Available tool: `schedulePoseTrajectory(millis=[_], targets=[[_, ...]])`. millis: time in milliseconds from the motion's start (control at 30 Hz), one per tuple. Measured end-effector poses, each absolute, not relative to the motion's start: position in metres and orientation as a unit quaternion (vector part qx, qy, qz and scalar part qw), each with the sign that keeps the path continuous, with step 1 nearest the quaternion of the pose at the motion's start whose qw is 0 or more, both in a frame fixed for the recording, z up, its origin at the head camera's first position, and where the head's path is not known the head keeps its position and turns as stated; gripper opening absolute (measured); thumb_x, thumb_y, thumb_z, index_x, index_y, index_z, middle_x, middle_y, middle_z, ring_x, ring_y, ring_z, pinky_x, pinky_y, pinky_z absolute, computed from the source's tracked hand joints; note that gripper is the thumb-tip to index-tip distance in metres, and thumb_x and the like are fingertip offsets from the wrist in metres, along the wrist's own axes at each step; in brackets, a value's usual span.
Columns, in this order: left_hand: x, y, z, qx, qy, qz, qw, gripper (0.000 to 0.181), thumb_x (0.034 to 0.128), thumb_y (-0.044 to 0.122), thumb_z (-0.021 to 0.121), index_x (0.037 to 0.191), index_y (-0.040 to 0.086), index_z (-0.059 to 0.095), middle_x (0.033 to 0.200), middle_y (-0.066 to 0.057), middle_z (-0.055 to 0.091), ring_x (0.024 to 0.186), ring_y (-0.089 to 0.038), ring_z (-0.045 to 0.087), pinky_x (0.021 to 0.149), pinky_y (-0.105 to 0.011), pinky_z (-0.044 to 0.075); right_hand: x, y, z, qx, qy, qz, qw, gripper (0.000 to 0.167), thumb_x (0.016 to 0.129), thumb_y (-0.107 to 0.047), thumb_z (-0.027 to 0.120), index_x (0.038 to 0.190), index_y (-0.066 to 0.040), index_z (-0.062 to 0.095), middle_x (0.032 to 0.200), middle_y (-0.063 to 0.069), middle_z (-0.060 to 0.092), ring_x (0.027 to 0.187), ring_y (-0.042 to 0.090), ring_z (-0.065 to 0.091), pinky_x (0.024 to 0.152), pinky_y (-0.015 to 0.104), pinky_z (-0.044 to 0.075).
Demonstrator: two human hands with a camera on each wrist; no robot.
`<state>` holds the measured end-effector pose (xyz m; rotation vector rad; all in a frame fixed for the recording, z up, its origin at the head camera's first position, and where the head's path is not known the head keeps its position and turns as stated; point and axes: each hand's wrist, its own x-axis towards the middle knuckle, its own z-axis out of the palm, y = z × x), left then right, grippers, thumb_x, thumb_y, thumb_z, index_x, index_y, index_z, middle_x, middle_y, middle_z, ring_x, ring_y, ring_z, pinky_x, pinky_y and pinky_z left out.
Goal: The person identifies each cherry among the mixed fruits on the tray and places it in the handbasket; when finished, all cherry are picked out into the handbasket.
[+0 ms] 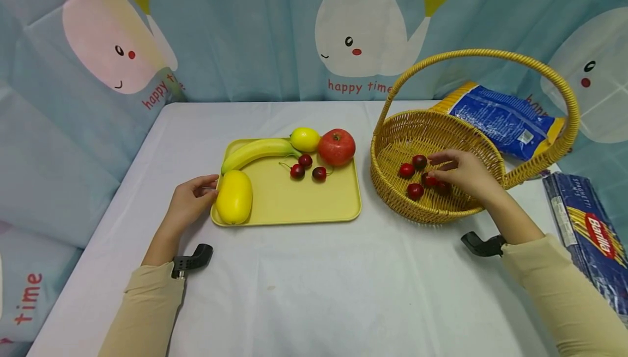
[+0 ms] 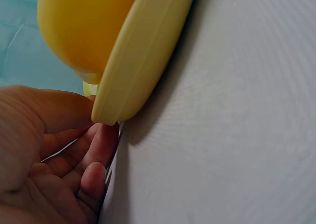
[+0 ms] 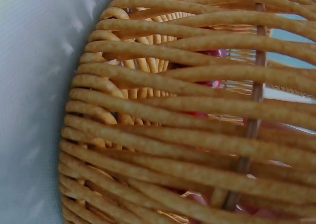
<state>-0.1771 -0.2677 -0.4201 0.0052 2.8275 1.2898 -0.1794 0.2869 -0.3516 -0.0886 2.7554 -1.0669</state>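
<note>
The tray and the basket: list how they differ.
The tray is rectangular and shallow; the basket is round and deeper, with a tall arched handle. The tray's surface looks smooth; the basket's is woven. The tray carries cherries plus larger fruit like the apple; in the basket, cherries are the only fruit. Both are yellowish and hold cherries.

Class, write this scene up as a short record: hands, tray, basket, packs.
Left hand: pinches tray at its left rim
Right hand: inside basket, at the cherries
Tray: banana, lemon, red fruit, large yellow fruit, three cherries
Basket: at least five cherries
Packs: bag behind basket; spaghetti right of basket
</note>
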Motion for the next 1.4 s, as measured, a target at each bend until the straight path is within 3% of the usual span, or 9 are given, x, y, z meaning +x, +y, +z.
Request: schedulePoseTrajectory(millis=[167, 367, 533, 800, 1033, 1167, 1400], targets=[[-0.177, -0.268, -0.418, 0.01, 0.911, 0.413, 0.012, 0.04, 0.0908, 0.01, 0.056, 0.129, -0.002, 0.05, 0.111, -0.02, 0.057, 0.09, -0.021, 0.052, 0.065, -0.007, 0.041, -0.177, 0.284, -0.349, -0.027, 0.928, -0.366, 0.07, 0.048, 0.086, -0.029, 0.065, 0.125, -0.003, 0.053, 0.122, 0.02, 0.056, 0.104, 0.034, 0.056, 0.077, 0.034, 0.051], [-0.176, -0.268, -0.417, 0.016, 0.91, 0.415, 0.006, 0.04, 0.0904, 0.01, 0.057, 0.128, -0.003, 0.051, 0.11, -0.021, 0.057, 0.087, -0.017, 0.051, 0.065, -0.007, 0.041, -0.176, 0.273, -0.339, -0.034, 0.924, -0.379, 0.047, 0.048, 0.086, -0.032, 0.064, 0.126, -0.007, 0.054, 0.124, 0.014, 0.055, 0.104, 0.03, 0.056, 0.069, 0.019, 0.048], [-0.176, -0.268, -0.417, 0.014, 0.91, 0.414, 0.008, 0.04, 0.0905, 0.01, 0.056, 0.128, -0.002, 0.051, 0.111, -0.02, 0.057, 0.087, -0.017, 0.051, 0.065, -0.008, 0.042, -0.171, 0.253, -0.326, -0.043, 0.919, -0.391, 0.025, 0.046, 0.085, -0.033, 0.065, 0.124, -0.011, 0.056, 0.121, 0.011, 0.057, 0.102, 0.026, 0.057, 0.068, 0.017, 0.047], [-0.176, -0.268, -0.418, 0.012, 0.909, 0.416, 0.009, 0.04, 0.0908, 0.011, 0.056, 0.128, -0.002, 0.051, 0.111, -0.02, 0.057, 0.087, -0.017, 0.051, 0.064, -0.008, 0.042, -0.162, 0.205, -0.308, -0.11, 0.889, -0.445, -0.005, 0.039, 0.085, -0.018, 0.066, 0.122, -0.008, 0.058, 0.12, 0.011, 0.058, 0.097, 0.023, 0.059, 0.068, 0.02, 0.051], [-0.175, -0.268, -0.417, 0.013, 0.908, 0.418, 0.01, 0.041, 0.0911, 0.012, 0.056, 0.129, -0.002, 0.05, 0.111, -0.021, 0.057, 0.088, -0.019, 0.051, 0.065, -0.007, 0.041, -0.165, 0.162, -0.308, -0.15, 0.862, -0.484, -0.006, 0.036, 0.084, -0.015, 0.068, 0.118, -0.006, 0.06, 0.116, 0.009, 0.06, 0.101, 0.021, 0.056, 0.086, 0.034, 0.047], [-0.175, -0.269, -0.417, 0.014, 0.909, 0.417, 0.01, 0.041, 0.0912, 0.012, 0.056, 0.129, -0.003, 0.05, 0.111, -0.021, 0.057, 0.088, -0.019, 0.051, 0.065, -0.007, 0.041, -0.169, 0.14, -0.314, -0.16, 0.847, -0.508, -0.002, 0.036, 0.084, -0.017, 0.068, 0.117, -0.006, 0.061, 0.116, 0.009, 0.06, 0.099, 0.02, 0.057, 0.085, 0.039, 0.047], [-0.177, -0.269, -0.419, 0.016, 0.91, 0.414, 0.009, 0.04, 0.091, 0.01, 0.056, 0.129, -0.002, 0.05, 0.111, -0.02, 0.057, 0.089, -0.021, 0.051, 0.065, -0.006, 0.041, -0.18, 0.11, -0.338, -0.167, 0.847, -0.505, 0.011, 0.034, 0.082, -0.015, 0.069, 0.114, -0.006, 0.062, 0.109, 0.012, 0.062, 0.089, 0.02, 0.058, 0.078, 0.035, 0.049]])
